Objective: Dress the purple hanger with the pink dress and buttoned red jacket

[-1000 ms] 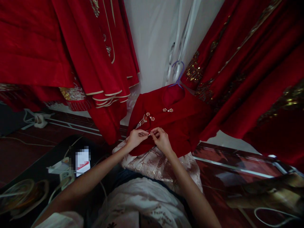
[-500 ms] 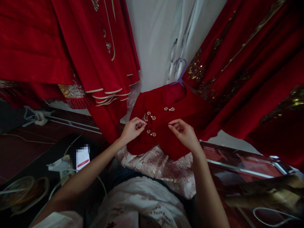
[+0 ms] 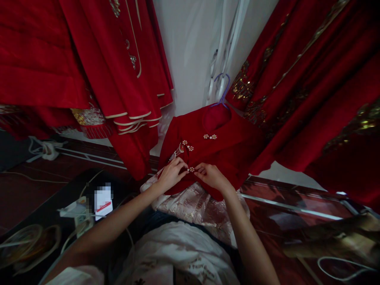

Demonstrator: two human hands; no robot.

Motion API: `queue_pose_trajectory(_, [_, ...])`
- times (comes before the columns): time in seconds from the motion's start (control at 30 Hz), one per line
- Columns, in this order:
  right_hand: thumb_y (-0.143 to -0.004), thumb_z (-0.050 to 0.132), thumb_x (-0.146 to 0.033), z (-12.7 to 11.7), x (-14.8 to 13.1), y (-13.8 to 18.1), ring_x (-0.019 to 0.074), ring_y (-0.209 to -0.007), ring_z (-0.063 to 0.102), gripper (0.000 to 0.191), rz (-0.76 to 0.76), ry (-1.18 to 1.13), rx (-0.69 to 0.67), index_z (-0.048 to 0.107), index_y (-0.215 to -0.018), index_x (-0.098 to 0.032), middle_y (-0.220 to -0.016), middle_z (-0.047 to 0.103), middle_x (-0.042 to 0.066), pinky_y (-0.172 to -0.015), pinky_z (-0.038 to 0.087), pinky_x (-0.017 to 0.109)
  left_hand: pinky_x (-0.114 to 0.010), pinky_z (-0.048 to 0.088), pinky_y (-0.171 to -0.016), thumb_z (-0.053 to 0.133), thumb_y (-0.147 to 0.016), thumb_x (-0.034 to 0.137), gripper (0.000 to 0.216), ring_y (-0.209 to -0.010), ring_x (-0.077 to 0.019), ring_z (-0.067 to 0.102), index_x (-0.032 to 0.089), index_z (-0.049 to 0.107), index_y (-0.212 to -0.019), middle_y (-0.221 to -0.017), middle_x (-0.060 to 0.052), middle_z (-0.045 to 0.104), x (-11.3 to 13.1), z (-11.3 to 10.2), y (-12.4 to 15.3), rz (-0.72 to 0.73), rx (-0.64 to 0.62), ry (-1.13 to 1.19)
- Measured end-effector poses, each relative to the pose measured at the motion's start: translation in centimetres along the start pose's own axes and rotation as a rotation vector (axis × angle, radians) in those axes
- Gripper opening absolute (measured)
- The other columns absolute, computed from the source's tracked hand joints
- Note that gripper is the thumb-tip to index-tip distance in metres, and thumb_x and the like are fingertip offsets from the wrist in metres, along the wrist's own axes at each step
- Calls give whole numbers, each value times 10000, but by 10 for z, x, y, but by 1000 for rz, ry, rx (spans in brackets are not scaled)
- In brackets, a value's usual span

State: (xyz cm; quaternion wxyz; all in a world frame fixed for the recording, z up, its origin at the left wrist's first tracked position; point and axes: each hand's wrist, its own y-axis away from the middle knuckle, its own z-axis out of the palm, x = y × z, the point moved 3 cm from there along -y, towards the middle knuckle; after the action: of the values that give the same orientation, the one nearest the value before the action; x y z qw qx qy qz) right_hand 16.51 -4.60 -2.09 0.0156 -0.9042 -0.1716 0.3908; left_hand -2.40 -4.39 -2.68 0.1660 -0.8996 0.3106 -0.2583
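A red jacket (image 3: 178,130) hangs in front of me on a purple hanger (image 3: 225,93). At its lower front sits a pearl flower clasp (image 3: 191,169). My left hand (image 3: 173,175) pinches the clasp's left side between thumb and fingers. From the other side my right hand (image 3: 211,177) has its bent fingertips closed at the clasp's right end. Above them, a middle flower clasp (image 3: 188,145) has a beaded pendant (image 3: 179,149) beside it. A top flower clasp (image 3: 210,137) lies just under the collar. My fingers partly cover the lower clasp.
Red garments (image 3: 109,59) with pale trim hang at left, and gold-embroidered ones (image 3: 297,91) at right. Pale shiny fabric (image 3: 196,206) covers my lap. On a dark surface at left lie a phone (image 3: 103,200), cables and a plastic container (image 3: 26,241). A metal rail (image 3: 291,208) runs low at right.
Both hands have moved down and toward each other, from apart over the jacket's front to the lower clasp. My fingertips now meet it from both sides.
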Motion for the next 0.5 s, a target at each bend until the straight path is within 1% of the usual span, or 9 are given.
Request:
queue_pose_trajectory(0.13, [-800, 637, -232, 4, 1, -2, 168, -732, 669, 104, -7, 18, -11, 671, -886, -183, -814, 715, 65, -672, 502, 252, -331, 481, -861, 590, -871, 264, 105, -933, -190, 590, 200, 624, -947, -952, -32, 634, -1, 4, 0, -22, 16, 21])
queue_pose_trajectory(0.37, [-818, 624, -278, 8, 2, -4, 159, -716, 658, 103, 0, 36, 7, 646, -847, -181, -801, 704, 55, -654, 486, 242, -279, 502, -779, 631, -841, 262, 90, -818, -156, 649, 191, 632, -896, -882, -14, 695, -5, 12, 1, -134, 46, 218])
queue_pose_trajectory(0.5, [-823, 624, -287, 11, 3, -6, 153, -700, 650, 105, 0, 49, 20, 641, -831, -184, -788, 700, 51, -641, 478, 236, -266, 508, -751, 639, -825, 260, 80, -785, -153, 663, 199, 640, -877, -851, -6, 706, -3, 11, 1, -159, 71, 250])
